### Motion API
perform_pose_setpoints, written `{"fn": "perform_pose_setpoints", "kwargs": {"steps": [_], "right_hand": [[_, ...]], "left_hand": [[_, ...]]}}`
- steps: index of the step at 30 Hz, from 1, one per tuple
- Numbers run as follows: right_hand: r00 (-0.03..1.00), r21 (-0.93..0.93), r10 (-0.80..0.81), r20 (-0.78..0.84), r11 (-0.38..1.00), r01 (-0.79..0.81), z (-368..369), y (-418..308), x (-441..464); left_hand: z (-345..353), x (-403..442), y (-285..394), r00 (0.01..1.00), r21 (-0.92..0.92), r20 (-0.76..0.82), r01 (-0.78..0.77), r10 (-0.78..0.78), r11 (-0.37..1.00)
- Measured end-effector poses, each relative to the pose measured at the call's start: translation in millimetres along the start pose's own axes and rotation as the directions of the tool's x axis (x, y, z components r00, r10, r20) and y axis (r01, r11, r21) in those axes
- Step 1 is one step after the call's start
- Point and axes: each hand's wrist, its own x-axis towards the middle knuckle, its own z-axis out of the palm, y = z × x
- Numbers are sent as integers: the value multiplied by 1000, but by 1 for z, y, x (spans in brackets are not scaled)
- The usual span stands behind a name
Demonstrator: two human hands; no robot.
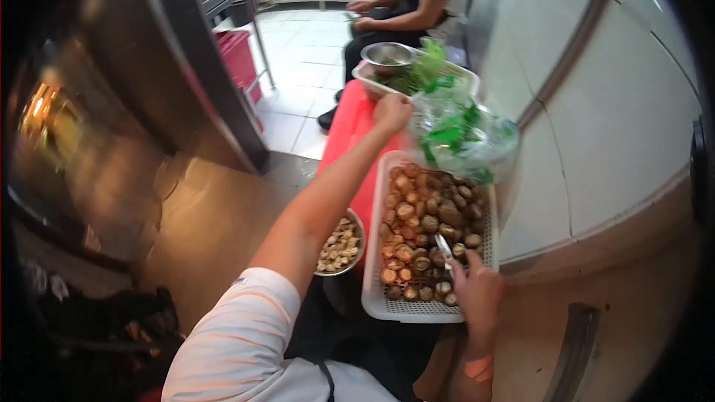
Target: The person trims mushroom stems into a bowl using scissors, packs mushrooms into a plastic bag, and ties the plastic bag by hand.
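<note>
My right hand (477, 287) is closed around a small silver-bladed tool (445, 247), its exact kind unclear, over the near right part of a white basket. Brown mushrooms (428, 216) fill most of this perforated basket (378, 283). Stretched far forward, my left hand (392, 113) is closed at the left edge of a clear plastic bag (462, 130) with green markings. Its fingertips are turned away, so what they hold is hidden. Left of the mushrooms, partly behind my left forearm, a metal bowl (362, 242) contains pale cut pieces (339, 247).
Beyond the bag, a second white basket (471, 80) holds leafy greens (426, 67) and a steel bowl (388, 54). A red surface (348, 130) lies beneath. Another person (417, 7) sits ahead, handling greens. A tiled wall (581, 119) borders the right; a metal door frame (194, 67) stands left.
</note>
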Motion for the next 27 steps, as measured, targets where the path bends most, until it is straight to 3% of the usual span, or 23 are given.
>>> {"fn": "perform_pose_setpoints", "kwargs": {"steps": [1, 2, 3, 4, 5, 6, 7, 8, 9, 11, 13, 14, 16, 17, 18, 19, 20, 21, 22, 24, 27], "right_hand": [[997, -55, 7, -79, 998, -11, -3, -2, 10], [999, 85, 17, -50, 996, -12, -17, -8, 19], [996, 68, 14, -87, 998, -8, -12, 1, 30], [992, 51, 10, -124, 999, -4, -7, 11, 42], [1000, 195, 4, -4, 981, -3, -11, 16, 59], [998, 336, -56, -22, 940, 60, 21, 60, 99], [996, 121, 18, -83, 993, -8, 7, 47, 121], [984, 135, 33, -177, 991, -9, 22, 56, 134], [955, 146, 94, -280, 988, -54, 25, 75, 152], [862, 220, 48, -504, 973, 74, 26, 90, 199], [943, 680, 147, -298, 726, 102, 82, 155, 302], [960, 666, 169, -223, 745, 23, 94, 173, 328], [958, 669, 286, 15, 710, -222, 40, 96, 281], [957, 741, 277, -88, 660, -122, 39, 101, 282], [945, 793, 264, -190, 610, -11, 38, 106, 283], [907, 855, 327, -265, 515, 64, 14, 77, 272], [850, 828, 393, -351, 554, 86, -6, 59, 270], [829, 846, 380, -411, 499, 191, -27, 30, 261], [818, 781, 307, -487, 571, 252, -39, 19, 268], [806, 699, 196, -558, 635, 329, -66, -13, 267], [831, 717, 109, -545, 575, 395, -71, -31, 285]], "left_hand": [[21, 20, -26, 994, -44, 6, -106, 107, 993], [36, 28, -45, 961, -165, 1, -272, 276, 948], [61, 38, -59, 912, 94, -125, -381, 390, 920], [56, 36, -48, 953, 19, -142, -266, 266, 964], [57, 29, -31, 979, -105, -179, -118, 98, 987], [58, 26, -17, 971, -222, -230, 11, -63, 975], [63, 29, -9, 938, -356, -281, 95, -204, 929], [51, 13, -9, 952, -166, -298, 15, -65, 986], [36, -5, 5, 964, -227, -263, -26, -36, 974], [19, -24, 17, 971, -341, -238, -75, -9, 937], [23, -30, 20, 971, -436, -234, -64, -45, 898], [35, -17, 7, 968, -421, -239, -32, -77, 907], [9, -13, -7, 975, -195, -163, -185, 154, 963], [-4, -10, -14, 956, -92, -121, -278, 266, 956], [-19, 1, -12, 974, -74, -54, -224, 220, 972], [-38, -3, -2, 982, -324, -47, -190, 184, 927], [-58, -8, 10, 988, -553, -40, -146, 148, 821], [-69, -3, 15, 992, -614, 22, -85, 124, 785], [-82, 0, 22, 996, -642, 0, -66, 86, 764], [-81, 7, 34, 996, -708, -11, -72, 90, 702], [-80, 16, 37, 993, -706, -16, -97, 121, 701]]}}
